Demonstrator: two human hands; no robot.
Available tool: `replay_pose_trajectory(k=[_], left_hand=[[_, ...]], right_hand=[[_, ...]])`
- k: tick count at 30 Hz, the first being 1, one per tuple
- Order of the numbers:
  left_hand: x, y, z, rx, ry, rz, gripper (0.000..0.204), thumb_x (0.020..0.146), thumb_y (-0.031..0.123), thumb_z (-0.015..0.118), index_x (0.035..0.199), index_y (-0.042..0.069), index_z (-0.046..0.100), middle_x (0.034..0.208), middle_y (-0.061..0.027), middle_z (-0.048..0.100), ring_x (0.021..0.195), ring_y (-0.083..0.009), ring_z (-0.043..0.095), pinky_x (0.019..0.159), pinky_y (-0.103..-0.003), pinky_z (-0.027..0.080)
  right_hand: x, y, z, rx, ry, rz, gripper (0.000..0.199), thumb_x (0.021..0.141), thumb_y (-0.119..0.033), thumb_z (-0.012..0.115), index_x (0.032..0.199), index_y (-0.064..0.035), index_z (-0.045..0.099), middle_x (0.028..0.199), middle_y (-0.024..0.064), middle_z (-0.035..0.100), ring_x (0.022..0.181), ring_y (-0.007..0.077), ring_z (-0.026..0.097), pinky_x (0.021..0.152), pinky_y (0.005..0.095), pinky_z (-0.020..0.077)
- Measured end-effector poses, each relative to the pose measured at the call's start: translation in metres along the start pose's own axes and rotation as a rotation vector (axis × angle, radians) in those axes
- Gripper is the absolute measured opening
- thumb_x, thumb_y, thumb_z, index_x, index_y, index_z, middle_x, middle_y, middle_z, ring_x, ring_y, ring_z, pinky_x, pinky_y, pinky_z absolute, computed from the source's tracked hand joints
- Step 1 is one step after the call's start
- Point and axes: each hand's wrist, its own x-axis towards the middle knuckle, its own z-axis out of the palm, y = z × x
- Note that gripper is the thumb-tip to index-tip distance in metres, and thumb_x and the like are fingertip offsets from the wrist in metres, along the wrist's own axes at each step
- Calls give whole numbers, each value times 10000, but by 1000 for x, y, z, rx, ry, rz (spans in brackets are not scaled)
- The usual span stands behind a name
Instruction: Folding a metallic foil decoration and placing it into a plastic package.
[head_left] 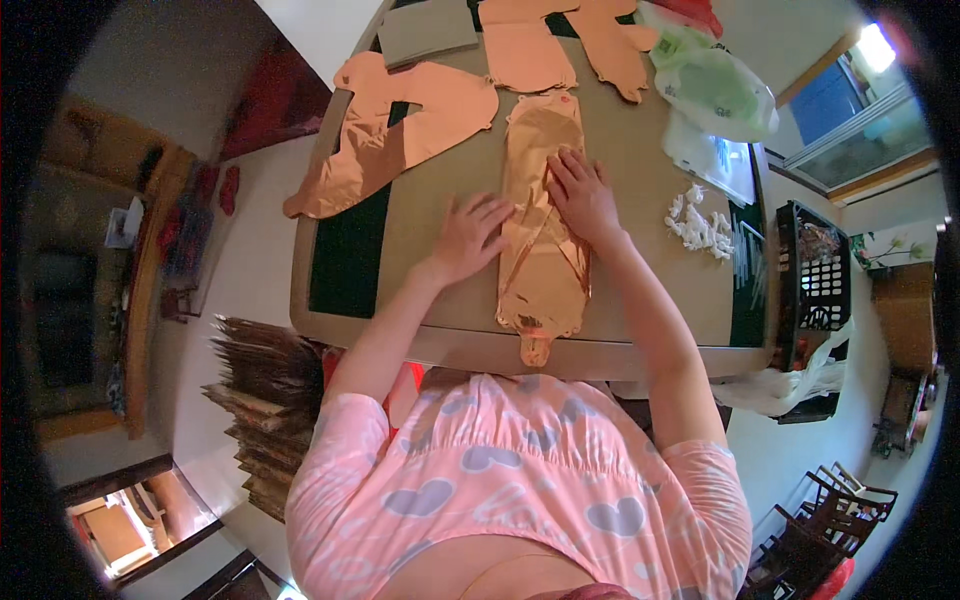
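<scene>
A flat rose-gold foil balloon (545, 245) lies lengthwise in front of me, its narrow neck tab reaching over the table's near edge. Its lower half is creased and folded. My right hand (585, 197) rests on the foil's upper right part with fingers stretched out. At the balloon's left edge, my left hand (470, 238) has its fingers apart, the tips touching or nearly touching the foil. Beyond are other flat rose-gold foil balloons: a curved one (420, 125) at the left, a wide one (527, 55) behind, and a branching one (612, 50) to its right.
The table (440, 290) carries a grey flat sheet (428, 33) at the far left. On the right are a pale green plastic bag (715, 85), white string bundles (700, 225) and clear straws (747, 255). A black crate (815, 270) stands beside the table; stacked cardboard (265, 400) is at lower left.
</scene>
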Motion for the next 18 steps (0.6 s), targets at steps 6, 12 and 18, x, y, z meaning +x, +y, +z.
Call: replay_pose_trajectory(k=[6, 12, 18], left_hand=[[54, -39, 15, 92, 141, -33, 511, 929, 368, 516, 1388, 169, 414, 1352, -59, 503, 1322, -270, 384, 1097, -642, 133], [72, -37, -2, 201, 57, -82, 578, 940, 447, 467, 1443, 188, 344, 1424, -64, 435, 1363, -256, 332, 1112, -631, 95], [24, -23, 1, 125, 74, -46, 757, 858, 569, 537, 1475, 205, 293, 1527, -96, 267, 1438, -265, 174, 1129, -613, 47]], right_hand=[[-2, 1, 5, 1, -13, -9, 418, 962, -335, 453, 1318, -123, 506, 1408, 101, 463, 1326, 270, 399, 1092, 490, 289], [-1, 1, 3, 39, -5, -5, 409, 961, -332, 458, 1307, -121, 512, 1405, 110, 462, 1320, 285, 404, 1079, 507, 308], [-1, 0, 3, 48, 20, -2, 412, 942, -303, 508, 1314, -128, 518, 1384, 89, 489, 1310, 264, 424, 1076, 509, 310]])
